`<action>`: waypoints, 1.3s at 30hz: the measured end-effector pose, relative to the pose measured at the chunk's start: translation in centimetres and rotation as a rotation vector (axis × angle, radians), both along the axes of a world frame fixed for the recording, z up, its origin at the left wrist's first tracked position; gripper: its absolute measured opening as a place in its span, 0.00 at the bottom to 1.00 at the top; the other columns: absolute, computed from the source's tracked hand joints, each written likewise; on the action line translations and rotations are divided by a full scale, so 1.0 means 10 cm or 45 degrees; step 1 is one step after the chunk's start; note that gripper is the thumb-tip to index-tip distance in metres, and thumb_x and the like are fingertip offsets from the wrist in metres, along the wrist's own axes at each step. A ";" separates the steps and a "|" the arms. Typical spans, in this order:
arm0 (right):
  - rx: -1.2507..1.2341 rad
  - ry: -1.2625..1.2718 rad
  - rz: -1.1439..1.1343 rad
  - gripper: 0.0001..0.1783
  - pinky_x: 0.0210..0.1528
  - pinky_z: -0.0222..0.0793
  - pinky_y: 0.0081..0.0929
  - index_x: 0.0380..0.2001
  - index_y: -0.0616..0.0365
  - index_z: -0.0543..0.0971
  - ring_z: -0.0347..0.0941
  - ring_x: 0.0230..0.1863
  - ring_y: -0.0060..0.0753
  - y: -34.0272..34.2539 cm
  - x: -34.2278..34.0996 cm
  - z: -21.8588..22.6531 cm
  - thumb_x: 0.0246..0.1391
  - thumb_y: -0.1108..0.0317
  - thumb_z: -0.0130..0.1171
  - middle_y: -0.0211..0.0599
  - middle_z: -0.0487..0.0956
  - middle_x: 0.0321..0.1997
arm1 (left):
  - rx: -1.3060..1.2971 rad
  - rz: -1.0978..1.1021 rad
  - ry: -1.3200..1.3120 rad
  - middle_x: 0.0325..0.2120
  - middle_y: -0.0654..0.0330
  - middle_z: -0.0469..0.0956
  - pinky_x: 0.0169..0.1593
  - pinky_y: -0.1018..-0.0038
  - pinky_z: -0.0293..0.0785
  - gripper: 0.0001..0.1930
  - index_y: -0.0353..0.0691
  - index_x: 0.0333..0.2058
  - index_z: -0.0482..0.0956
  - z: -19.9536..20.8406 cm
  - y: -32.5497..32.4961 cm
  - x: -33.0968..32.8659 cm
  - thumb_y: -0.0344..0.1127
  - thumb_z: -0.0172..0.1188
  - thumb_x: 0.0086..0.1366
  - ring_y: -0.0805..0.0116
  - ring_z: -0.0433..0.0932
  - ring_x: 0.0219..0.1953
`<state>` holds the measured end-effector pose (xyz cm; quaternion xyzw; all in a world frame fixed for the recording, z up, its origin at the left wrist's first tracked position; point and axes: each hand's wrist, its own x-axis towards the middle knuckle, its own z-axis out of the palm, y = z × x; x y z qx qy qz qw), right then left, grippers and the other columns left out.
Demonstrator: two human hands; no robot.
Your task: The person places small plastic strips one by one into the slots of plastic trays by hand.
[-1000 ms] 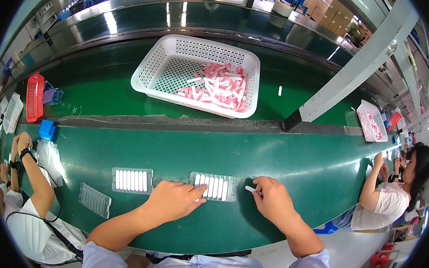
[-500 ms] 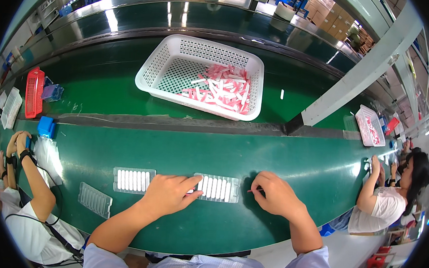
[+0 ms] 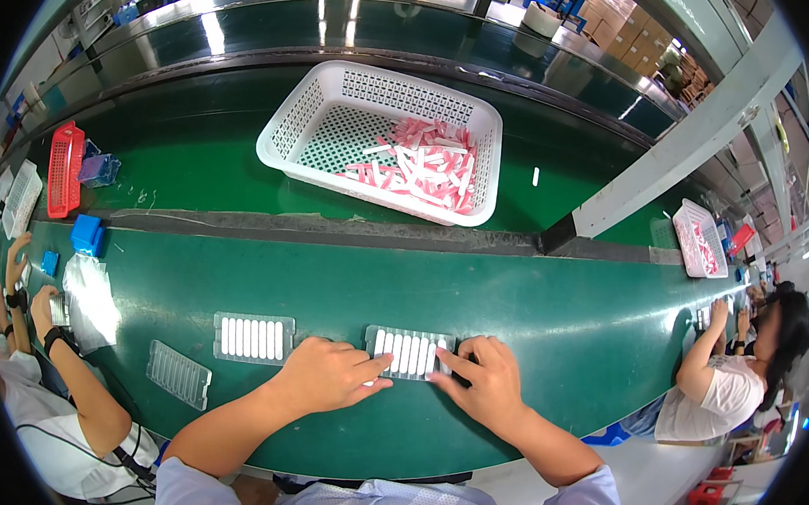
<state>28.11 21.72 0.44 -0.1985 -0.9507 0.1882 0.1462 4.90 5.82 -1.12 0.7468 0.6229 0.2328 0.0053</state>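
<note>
Between the two hands, on the green tabletop, lies one clear tray, and both hands touch it. It carries a row of white sticks; I can count at least five, and the fingers cover part of the row.

The left hand is at the left end of the tray, with its index finger and thumb a narrow gap apart. A small white end shows by the thumb, but I cannot tell if the hand grips it. The right hand is at the right end, its index finger and thumb also close together; whether they pinch a stick, I cannot tell.

Two more clear trays are to the left of these hands. The nearer one holds seven or eight white sticks, side by side. The farther one lies at a slant, and its ribbed slots are visible.

Behind one dark strip stands one large white basket with many pink and white pieces heaped at its right side, too many for counting. One single white stick lies to the right of this basket. To the far left are one red basket and one blue box.

One co-worker sits at the right.
</note>
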 end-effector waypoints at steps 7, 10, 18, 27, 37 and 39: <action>-0.077 -0.186 0.210 0.34 0.68 0.50 0.53 0.63 0.45 0.78 0.57 0.69 0.60 -0.01 0.22 0.03 0.56 0.44 0.66 0.55 0.60 0.73 | -0.007 0.019 0.036 0.18 0.70 0.76 0.23 0.73 0.73 0.21 0.46 0.49 0.83 -0.01 0.03 0.03 0.49 0.69 0.61 0.71 0.79 0.20; -0.131 -0.074 0.222 0.33 0.67 0.52 0.52 0.62 0.43 0.79 0.58 0.69 0.60 0.02 0.24 0.04 0.56 0.44 0.66 0.54 0.60 0.74 | -0.013 0.049 -0.042 0.18 0.68 0.77 0.24 0.72 0.74 0.22 0.45 0.49 0.83 0.00 0.04 0.03 0.49 0.70 0.60 0.69 0.80 0.20; 0.128 -0.142 0.151 0.27 0.65 0.55 0.51 0.57 0.40 0.81 0.60 0.71 0.57 0.11 0.08 0.08 0.56 0.44 0.66 0.51 0.64 0.72 | -0.109 0.118 -0.110 0.20 0.64 0.80 0.26 0.70 0.76 0.28 0.42 0.53 0.82 0.04 0.05 0.02 0.54 0.70 0.59 0.65 0.82 0.22; -0.042 -0.051 0.347 0.37 0.62 0.58 0.49 0.63 0.50 0.73 0.66 0.68 0.49 0.18 -0.01 -0.07 0.53 0.48 0.69 0.40 0.71 0.68 | -0.130 0.179 -0.147 0.24 0.62 0.84 0.30 0.70 0.79 0.39 0.42 0.56 0.80 -0.03 0.05 -0.08 0.63 0.73 0.52 0.64 0.84 0.26; 0.092 0.153 0.346 0.33 0.62 0.58 0.51 0.53 0.58 0.79 0.70 0.59 0.58 0.04 0.03 -0.18 0.43 0.56 0.71 0.51 0.76 0.58 | -0.205 0.168 -0.054 0.26 0.59 0.82 0.35 0.65 0.79 0.44 0.39 0.62 0.74 -0.08 0.01 0.01 0.63 0.70 0.54 0.56 0.84 0.32; 0.190 0.198 0.308 0.33 0.61 0.59 0.51 0.52 0.60 0.79 0.70 0.58 0.58 -0.01 0.03 -0.16 0.42 0.56 0.70 0.51 0.76 0.57 | -0.283 0.222 0.123 0.22 0.58 0.79 0.30 0.64 0.77 0.44 0.40 0.65 0.72 -0.01 -0.02 0.05 0.65 0.66 0.58 0.56 0.82 0.26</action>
